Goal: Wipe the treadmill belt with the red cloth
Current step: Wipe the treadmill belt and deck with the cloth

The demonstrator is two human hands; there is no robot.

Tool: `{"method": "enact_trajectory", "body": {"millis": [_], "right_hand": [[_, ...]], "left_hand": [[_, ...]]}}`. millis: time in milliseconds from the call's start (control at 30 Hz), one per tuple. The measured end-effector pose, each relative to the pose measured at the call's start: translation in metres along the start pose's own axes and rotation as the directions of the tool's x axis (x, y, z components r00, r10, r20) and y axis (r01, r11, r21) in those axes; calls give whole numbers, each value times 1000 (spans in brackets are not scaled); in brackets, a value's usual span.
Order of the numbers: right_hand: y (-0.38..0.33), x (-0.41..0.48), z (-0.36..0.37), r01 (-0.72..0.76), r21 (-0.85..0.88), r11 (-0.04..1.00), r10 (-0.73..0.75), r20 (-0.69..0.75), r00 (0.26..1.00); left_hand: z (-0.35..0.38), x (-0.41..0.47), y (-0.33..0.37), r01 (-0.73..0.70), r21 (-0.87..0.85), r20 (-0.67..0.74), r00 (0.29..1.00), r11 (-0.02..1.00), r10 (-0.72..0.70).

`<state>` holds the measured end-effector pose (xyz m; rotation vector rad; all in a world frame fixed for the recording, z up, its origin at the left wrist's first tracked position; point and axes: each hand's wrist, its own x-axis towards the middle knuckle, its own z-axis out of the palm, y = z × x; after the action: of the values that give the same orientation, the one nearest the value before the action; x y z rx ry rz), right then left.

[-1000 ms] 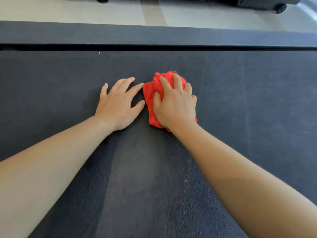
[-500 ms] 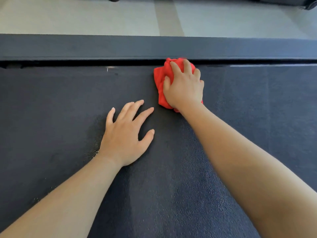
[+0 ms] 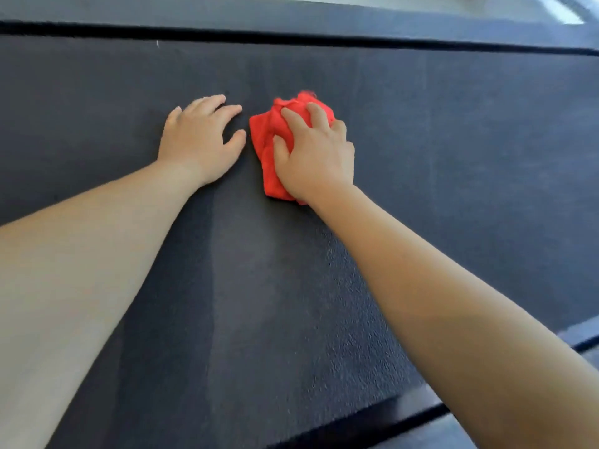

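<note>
The dark textured treadmill belt [image 3: 437, 150] fills most of the view. A crumpled red cloth [image 3: 269, 137] lies on its middle part. My right hand [image 3: 316, 157] presses down on the cloth, fingers curled into its folds, and covers its right half. My left hand [image 3: 199, 140] rests flat on the belt just left of the cloth, fingers spread, holding nothing. A narrow gap of belt separates its thumb from the cloth.
The far side rail [image 3: 291, 19] of the treadmill runs across the top, past a black gap. The near side rail [image 3: 382, 426] shows at the bottom right. A strip of pale floor [image 3: 525, 6] lies beyond the far rail.
My right hand has pulled the cloth back from the far edge of the belt toward me. The left hand now lies level with the cloth again. The view has tilted.
</note>
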<state>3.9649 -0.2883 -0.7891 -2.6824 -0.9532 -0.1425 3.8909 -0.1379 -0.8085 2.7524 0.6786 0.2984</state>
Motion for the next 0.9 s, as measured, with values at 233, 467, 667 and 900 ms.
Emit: {"method": "enact_trajectory", "body": {"millis": [233, 467, 667, 900], "right_hand": [[-15, -95, -21, 51, -14, 999, -51, 35, 998], [-22, -194, -37, 127, 13, 992, -128, 48, 991], [-36, -171, -28, 70, -5, 998, -70, 45, 997], [-51, -109, -13, 76, 30, 997, -78, 60, 995]], "left_hand": [[-15, -109, 5, -72, 23, 38, 997, 997, 71], [-33, -196, -5, -108, -2, 59, 992, 994, 108], [-37, -204, -2, -70, -29, 32, 997, 997, 71], [-38, -202, -5, 41, 20, 33, 999, 999, -42]]}}
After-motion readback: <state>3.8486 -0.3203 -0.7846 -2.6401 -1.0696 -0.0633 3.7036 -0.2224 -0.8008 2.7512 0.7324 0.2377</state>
